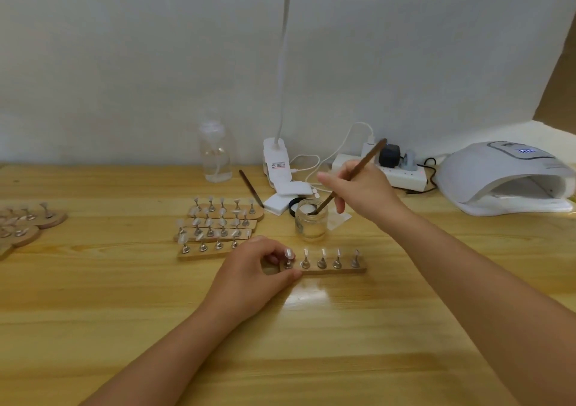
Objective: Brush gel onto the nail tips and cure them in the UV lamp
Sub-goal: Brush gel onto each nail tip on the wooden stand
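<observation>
Five nail tips (322, 252) stand on metal pegs along a narrow wooden strip holder (330, 270), centre of a varnished yellow pine worktop (358, 337) with visible grain and a glare patch just at its 6 o'clock. Plain white wall (124, 62) behind; brown cardboard-coloured panel at the top right corner.

Left hand (252, 276): fingers curled, pinching the strip's left end by the first peg. Right hand (358, 187): pinching a slim brown wooden-handled brush (352, 175), bristle end dipped into a small clear glass jar (311, 223) at the strip's 12 o'clock. Black jar lid (294, 204) lies just behind the jar.

White dome UV lamp (505, 178) at 2 o'clock from the strip, opening facing the camera, small lit display on top; digits unreadable.

Four more wooden strips of nail tips (218, 228) stacked in rows at 10 o'clock. Round wooden holders (28, 221) at the far left edge.

Second brown brush (251, 187) lies at 11 o'clock. Clear pump bottle (216, 153) by the wall. White clip-on desk lamp (277, 162), lit head at the top; red and dark label on its base, text too small to read. White power strip (405, 175) with plugs and cables at 1 o'clock.
</observation>
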Action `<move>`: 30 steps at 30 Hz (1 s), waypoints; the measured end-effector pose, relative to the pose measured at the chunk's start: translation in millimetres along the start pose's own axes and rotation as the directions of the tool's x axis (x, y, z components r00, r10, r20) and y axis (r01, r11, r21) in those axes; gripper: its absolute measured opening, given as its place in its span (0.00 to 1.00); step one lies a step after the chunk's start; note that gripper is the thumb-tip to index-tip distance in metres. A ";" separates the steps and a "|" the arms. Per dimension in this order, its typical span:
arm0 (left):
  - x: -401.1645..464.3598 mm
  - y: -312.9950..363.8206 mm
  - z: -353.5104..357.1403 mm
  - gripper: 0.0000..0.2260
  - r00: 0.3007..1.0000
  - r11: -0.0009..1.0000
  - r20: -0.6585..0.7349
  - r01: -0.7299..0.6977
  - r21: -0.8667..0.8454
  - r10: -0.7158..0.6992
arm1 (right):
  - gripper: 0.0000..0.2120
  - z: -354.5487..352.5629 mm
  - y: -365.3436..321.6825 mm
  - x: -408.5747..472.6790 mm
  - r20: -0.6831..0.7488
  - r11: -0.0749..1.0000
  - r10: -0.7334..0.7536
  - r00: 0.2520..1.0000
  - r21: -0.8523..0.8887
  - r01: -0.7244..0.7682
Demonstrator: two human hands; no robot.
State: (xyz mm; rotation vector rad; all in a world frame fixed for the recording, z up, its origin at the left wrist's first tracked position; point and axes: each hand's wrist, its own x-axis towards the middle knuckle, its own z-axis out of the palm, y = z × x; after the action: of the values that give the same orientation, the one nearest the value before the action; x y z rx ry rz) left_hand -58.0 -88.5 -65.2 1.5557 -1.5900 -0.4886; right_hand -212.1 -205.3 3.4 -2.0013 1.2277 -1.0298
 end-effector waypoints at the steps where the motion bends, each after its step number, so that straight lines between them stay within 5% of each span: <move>1: 0.1 0.3 0.1 0.09 1.000 1.000 -0.004 0.005 -0.003 -0.005 | 0.17 2.2 0.2 2.2 0.021 0.999 0.005 1.000 -0.039 -0.004; 14: -0.1 2.8 -0.7 0.08 1.000 1.000 0.009 0.015 0.006 -0.015 | 0.20 26.7 -3.5 10.8 -0.015 0.928 -0.020 1.000 -0.374 0.013; 22: 0.4 3.4 -3.2 0.05 0.999 0.997 -0.006 0.049 -0.065 -0.049 | 0.24 8.9 -4.0 8.5 -0.230 0.984 0.044 0.972 -0.160 -0.082; 30: -0.3 7.1 -4.7 0.04 0.998 0.994 -0.007 0.058 -0.097 -0.059 | 0.21 -3.3 7.7 7.5 -0.287 0.981 0.196 0.938 0.064 -0.185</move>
State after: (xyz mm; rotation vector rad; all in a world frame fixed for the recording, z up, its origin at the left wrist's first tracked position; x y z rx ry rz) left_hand -58.8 -85.8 -57.1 1.5325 -1.4941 -0.5806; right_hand -216.3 -215.5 1.5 -1.7039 1.5124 -1.2702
